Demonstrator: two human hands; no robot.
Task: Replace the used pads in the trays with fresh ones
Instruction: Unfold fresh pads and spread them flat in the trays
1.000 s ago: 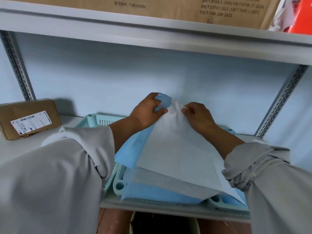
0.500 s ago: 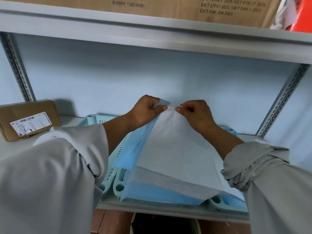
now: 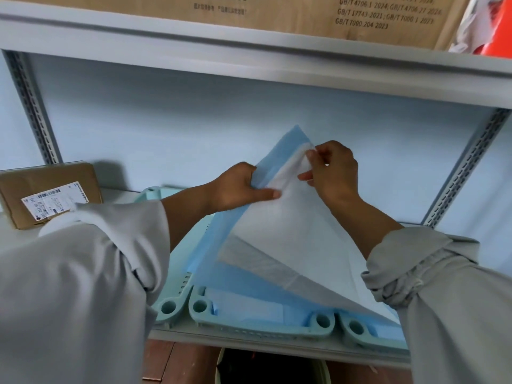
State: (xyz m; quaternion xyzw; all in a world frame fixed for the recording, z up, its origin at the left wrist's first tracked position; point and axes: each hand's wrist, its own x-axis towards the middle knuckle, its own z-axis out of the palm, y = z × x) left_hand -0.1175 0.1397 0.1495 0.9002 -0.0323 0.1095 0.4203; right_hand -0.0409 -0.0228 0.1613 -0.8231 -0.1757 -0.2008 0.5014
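Pad [image 3: 288, 234] pinched by both hands [image 3: 238, 189] [image 3: 332, 173] over trays [image 3: 260, 325], parcel [image 3: 50, 195] left, possibly a bin [image 3: 271, 367] below.

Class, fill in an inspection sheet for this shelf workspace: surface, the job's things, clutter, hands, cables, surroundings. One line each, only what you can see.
Surface: grey metal shelf, trays sitting at its front edge.
Job's things: blue-and-white pad, partly unfolded and lifted over the middle tray; left tray and right tray sit beside it, each partly hidden.
Clutter: labelled cardboard parcel at the left of the shelf.
Hands: left hand grips the pad's blue edge; right hand pinches its white layer near the top corner.
Cables: nothing seen.
Surroundings: pale blue wall behind; printed carton on the upper shelf; dark bin below.
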